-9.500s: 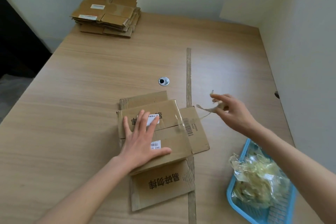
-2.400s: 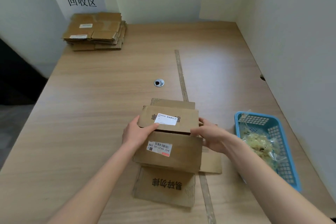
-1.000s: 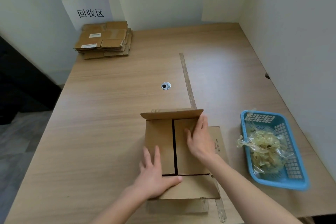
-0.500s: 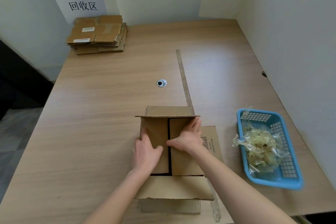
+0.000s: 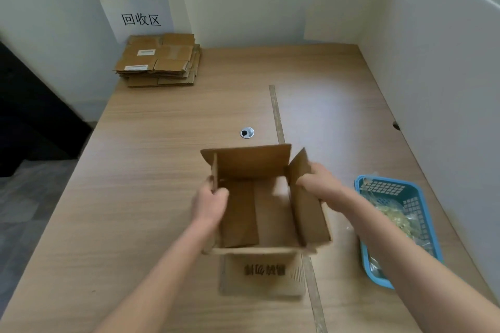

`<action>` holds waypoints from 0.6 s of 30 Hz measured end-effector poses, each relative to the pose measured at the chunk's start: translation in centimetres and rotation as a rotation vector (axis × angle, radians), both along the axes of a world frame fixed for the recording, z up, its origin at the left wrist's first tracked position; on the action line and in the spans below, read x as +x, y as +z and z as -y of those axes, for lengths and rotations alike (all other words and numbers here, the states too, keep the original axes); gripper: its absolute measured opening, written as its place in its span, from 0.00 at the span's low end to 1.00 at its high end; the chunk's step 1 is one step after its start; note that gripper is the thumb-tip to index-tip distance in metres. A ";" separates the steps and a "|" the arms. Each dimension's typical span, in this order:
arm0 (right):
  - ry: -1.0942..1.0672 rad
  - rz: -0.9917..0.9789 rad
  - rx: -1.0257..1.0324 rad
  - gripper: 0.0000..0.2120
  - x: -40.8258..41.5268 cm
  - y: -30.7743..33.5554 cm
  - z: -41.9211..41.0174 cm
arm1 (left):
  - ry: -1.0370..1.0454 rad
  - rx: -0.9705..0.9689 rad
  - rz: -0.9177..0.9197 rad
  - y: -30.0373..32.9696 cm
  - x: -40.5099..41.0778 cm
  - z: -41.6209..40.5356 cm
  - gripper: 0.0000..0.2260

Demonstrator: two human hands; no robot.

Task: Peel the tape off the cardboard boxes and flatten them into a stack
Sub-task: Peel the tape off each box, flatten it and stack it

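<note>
We have the open brown cardboard box [image 5: 266, 205] near the front of the pale wooden desk [image 5: 151, 159], over its taped centre line, with its flaps up and the inside showing. Our left hand [image 5: 209, 201] pinches the upright left flap, fingers curled over its edge; our right hand [image 5: 320, 188] curls round the right flap where it meets the wall. Both grips are narrow, each closed on cardboard. Another flap with dark printing lies flat on the desk below the box. The box looks light and empty, its corrugated walls stiff across the panels but ready to fold along the creases, so we judge it best held at the flap edges or opposite corners, where a sideways push should collapse it without crushing a panel. The thin flaps may tear if pulled hard. The stack of flattened brown cardboard boxes [image 5: 159, 61] waits at the far left corner under a white paper sign [image 5: 140, 19], well apart from us. The blue plastic basket [image 5: 364, 257] of crumpled clear tape [image 5: 400, 220] sits just right of our right arm.
</note>
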State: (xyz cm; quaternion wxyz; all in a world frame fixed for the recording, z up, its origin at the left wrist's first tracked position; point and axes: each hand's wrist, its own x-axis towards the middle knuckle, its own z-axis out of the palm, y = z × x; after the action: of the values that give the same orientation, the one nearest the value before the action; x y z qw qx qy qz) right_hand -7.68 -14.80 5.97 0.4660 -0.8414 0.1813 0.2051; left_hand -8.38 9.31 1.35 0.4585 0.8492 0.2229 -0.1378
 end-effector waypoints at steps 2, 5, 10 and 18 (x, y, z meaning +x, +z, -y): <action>-0.180 0.109 0.223 0.06 1.2 2.6 1.6 | 0.064 -0.103 0.073 3.5 2.3 -2.8 0.31; -0.349 0.232 0.523 0.06 3.5 6.6 2.6 | -0.066 -0.134 0.162 7.6 4.4 -4.8 0.27; -0.435 0.379 0.714 0.08 5.0 8.9 2.6 | -0.290 -0.001 0.412 9.7 6.1 -6.4 0.19; -0.537 0.087 1.184 0.25 1.0 0.3 4.8 | -0.961 0.667 0.765 1.6 2.1 -7.6 0.42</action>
State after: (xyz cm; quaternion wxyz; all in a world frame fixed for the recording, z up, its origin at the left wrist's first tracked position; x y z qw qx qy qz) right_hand -6.70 -19.59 6.32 0.8928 -0.3751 0.2225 0.1127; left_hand -6.33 16.94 2.94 0.1080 0.9380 -0.3240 0.0592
